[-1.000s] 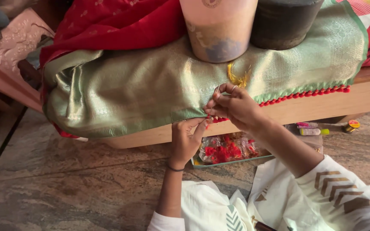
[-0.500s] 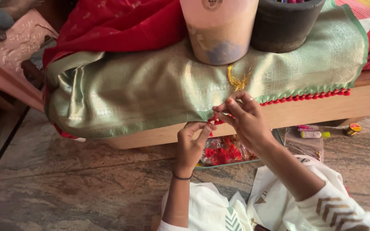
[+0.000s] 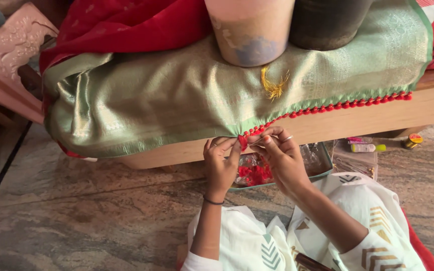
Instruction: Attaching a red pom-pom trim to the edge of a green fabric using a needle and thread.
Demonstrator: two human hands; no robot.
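Fingers are pinching: left hand and right hand are both closing on the red tassel at the green cloth hem. Soft, light, probably floppy, so gripping right at the edge looks best. At 6 o'clock, a tray is holding red bits.

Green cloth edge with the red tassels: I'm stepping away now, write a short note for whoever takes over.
Left hand: pinches the green cloth at its hem.
Right hand: fingertips on the red tassel at that same spot.
Done: a row of red tassels lines the hem from there to the right corner.
Left: the hem to the left of the hands is bare.
Nearby: a tray with red material on the floor, and two pots weighing the cloth down on the wooden bench.
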